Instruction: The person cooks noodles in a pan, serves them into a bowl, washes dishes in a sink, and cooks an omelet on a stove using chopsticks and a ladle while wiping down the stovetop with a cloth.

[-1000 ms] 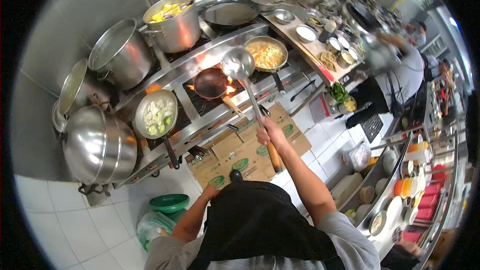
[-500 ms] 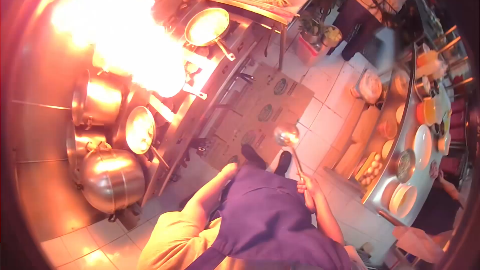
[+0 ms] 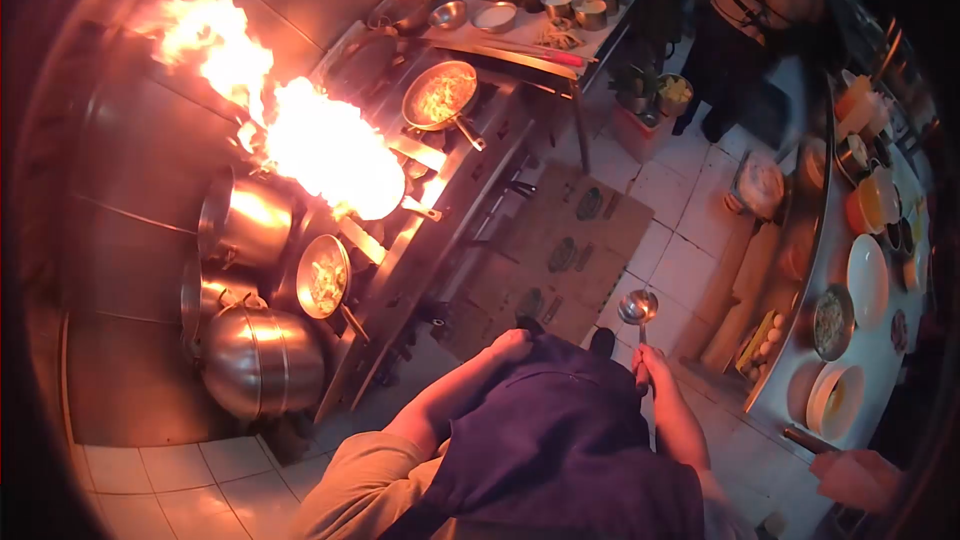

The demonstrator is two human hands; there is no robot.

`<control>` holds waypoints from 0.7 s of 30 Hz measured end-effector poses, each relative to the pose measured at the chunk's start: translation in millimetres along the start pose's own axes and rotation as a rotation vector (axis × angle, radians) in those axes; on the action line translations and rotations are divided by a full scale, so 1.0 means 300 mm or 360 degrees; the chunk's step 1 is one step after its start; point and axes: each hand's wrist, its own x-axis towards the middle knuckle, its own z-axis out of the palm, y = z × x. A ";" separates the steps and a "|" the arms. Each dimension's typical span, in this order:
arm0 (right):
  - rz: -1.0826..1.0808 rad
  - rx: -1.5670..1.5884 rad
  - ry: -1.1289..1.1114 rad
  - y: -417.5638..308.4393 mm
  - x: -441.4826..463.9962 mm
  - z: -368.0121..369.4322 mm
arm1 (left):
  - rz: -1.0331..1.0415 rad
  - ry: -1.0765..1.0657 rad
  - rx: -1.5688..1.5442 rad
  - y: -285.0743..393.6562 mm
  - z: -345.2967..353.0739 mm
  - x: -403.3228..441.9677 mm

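The ladle (image 3: 637, 308) is located ahead of the person's right hip, over the tiled floor; its bowl serves as the dial centre for the directions below. At 6 o'clock, the right hand (image 3: 655, 370) is clenched around the ladle's handle. Just below 9 o'clock, the left hand (image 3: 512, 344) lies against the edge of the dark apron (image 3: 575, 440); whether its curled fingers grasp anything cannot be determined. A flat cardboard sheet (image 3: 560, 240) covers the floor at 10 o'clock. Farther out at 10 o'clock, a large flame (image 3: 330, 145) rises from the stove, hiding most of a pan whose handle (image 3: 421, 208) projects. A filled frying pan (image 3: 318, 244) occupies 9 o'clock; a white bowl (image 3: 845, 402), 4 o'clock.
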 end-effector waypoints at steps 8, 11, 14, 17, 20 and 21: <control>0.0177 0.0194 -0.0174 0.017 0.033 -0.075 | 0.0125 0.0167 -0.0047 -0.170 0.049 -0.038; 0.0234 0.0180 -0.0064 -0.013 -0.009 -0.044 | -0.0217 0.0217 -0.0166 -0.110 0.029 -0.135; 0.0181 0.0096 0.0046 -0.007 0.013 0.001 | -0.0385 0.0201 -0.0171 -0.146 0.044 -0.126; 0.0195 0.0032 0.0148 0.021 0.042 0.044 | -0.0404 0.0470 -0.0039 -0.147 0.054 -0.154; 0.0331 0.0322 0.0218 -0.007 0.007 0.155 | -0.0544 0.0584 -0.0051 -0.317 0.078 -0.062; 0.0381 0.0455 0.0243 -0.007 -0.005 0.185 | -0.0589 0.0652 -0.0029 -0.374 0.072 -0.027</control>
